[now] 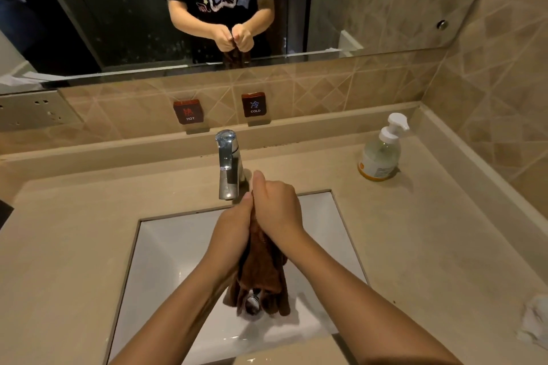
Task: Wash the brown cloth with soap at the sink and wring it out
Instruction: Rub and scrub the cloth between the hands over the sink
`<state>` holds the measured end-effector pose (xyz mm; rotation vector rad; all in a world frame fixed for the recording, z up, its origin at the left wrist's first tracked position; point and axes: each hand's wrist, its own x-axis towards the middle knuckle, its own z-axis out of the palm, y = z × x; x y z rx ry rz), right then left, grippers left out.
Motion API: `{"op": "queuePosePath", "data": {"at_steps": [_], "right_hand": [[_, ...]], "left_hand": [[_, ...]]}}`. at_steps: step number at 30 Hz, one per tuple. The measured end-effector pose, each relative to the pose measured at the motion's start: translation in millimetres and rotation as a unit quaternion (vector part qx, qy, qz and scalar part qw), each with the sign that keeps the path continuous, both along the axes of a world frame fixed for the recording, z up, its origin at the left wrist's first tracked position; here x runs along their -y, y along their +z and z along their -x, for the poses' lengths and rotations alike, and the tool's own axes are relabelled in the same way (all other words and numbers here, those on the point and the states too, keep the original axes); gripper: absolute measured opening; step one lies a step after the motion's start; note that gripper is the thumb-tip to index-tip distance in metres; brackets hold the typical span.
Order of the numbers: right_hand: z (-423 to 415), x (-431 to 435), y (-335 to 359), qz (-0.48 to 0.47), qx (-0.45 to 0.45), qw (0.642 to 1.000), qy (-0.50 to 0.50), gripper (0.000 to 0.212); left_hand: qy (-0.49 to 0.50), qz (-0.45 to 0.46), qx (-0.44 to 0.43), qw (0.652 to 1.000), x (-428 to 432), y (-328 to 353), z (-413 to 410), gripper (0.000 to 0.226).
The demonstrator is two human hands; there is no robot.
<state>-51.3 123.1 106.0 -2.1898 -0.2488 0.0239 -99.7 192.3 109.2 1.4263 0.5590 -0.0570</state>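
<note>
At the far left, a flat grey socket plate (32, 109) sits on the wall above the pale beige stone bench (59, 231). A white square sink (166, 261) is set into the bench. On the tiled wall behind it is a small dark red sign that says HOT (189, 111). Next is a shiny silver tap (227, 163), which stands at the back edge of the sink. Just in front of the tap, the left hand (234, 228) is closed tight round the top of a soft dark brown cloth (262, 270). The cloth is bunched into a long roll and hangs down between the two wrists, over the middle of the sink. Its loose ends dangle around the round silver drain plug (252, 302); I cannot tell if they touch it. A second dark sign on the wall says COLD (254, 104). The right hand (277, 210) grips the same top part of the cloth, pressed against the left hand, with its thumb pointing up by the tap. Further right, a clear pump bottle of soap with a white top and an orange label (381, 151) stands upright on the bench near the corner, well apart from the hands. At the far right edge, a crumpled white tissue (533, 320) lies on the bench.
</note>
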Motion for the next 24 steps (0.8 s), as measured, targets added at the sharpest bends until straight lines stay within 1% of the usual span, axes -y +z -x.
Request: {"op": "queuePosePath", "data": {"at_steps": [2,4,5,7,8,10,11,14,15,16,18,19,21,24], "right_hand": [[6.5,-1.8,-2.9,-0.006,0.011,1.0,0.009,0.056],[24.2,-8.8,-2.3,0.015,0.033,0.999,0.034,0.06],[28.2,-11.0,-2.4,0.026,0.039,0.998,0.043,0.06],[13.5,-9.6,-7.8,0.008,0.011,1.0,0.009,0.06],[3.2,-7.4,-10.3,-0.015,-0.007,1.0,-0.011,0.059],[-0.4,-6.5,-15.5,-0.037,-0.022,0.999,-0.023,0.058],[8.2,-8.6,-18.7,-0.026,-0.018,0.999,-0.01,0.058],[41.6,-22.1,-22.9,0.06,0.028,0.996,0.06,0.053],[41.1,-25.0,-26.3,0.06,0.035,0.996,0.052,0.05],[32.7,-25.0,-29.9,0.041,0.022,0.999,0.027,0.051],[7.7,-23.3,-42.3,-0.04,-0.063,0.997,-0.028,0.056],[-2.3,-22.1,-50.7,-0.092,-0.119,0.988,-0.043,0.056],[-8.2,-20.7,-68.5,-0.164,-0.217,0.961,-0.05,0.053],[-12.2,-15.0,-80.8,-0.235,-0.356,0.903,-0.055,0.046]], "left_hand": [[0.018,0.025,0.001,1.0,-4.8,-1.0,-4.5,0.038],[0.035,0.052,0.02,0.998,-8.9,-3.5,-6.8,0.026],[0.033,0.045,0.026,0.998,-7.8,-4.8,-5.7,0.023],[0.027,0.063,0.03,0.997,-3.2,-8.5,-2.7,0.025],[0.024,0.078,0.024,0.996,-1.8,-9.8,-1.6,0.029],[0.017,0.078,0.004,0.997,-6.3,-13.3,0.1,0.035],[0.024,0.074,-0.004,0.997,-11.4,-16.2,-0.2,0.035],[0.039,0.045,-0.015,0.998,-23.6,-28.5,0.0,0.035],[0.033,0.055,-0.018,0.998,-25.2,-35.0,2.9,0.034],[0.029,0.083,-0.03,0.996,-24.6,-38.3,5.3,0.033],[-0.002,0.135,-0.052,0.99,-23.7,-42.7,11.2,0.033],[-0.014,0.145,-0.058,0.988,-25.8,-47.4,11.9,0.034],[-0.018,0.163,-0.073,0.984,-36.2,-55.4,9.9,0.037],[-0.055,0.191,-0.108,0.974,-56.4,-72.9,7.3,0.046]]}}
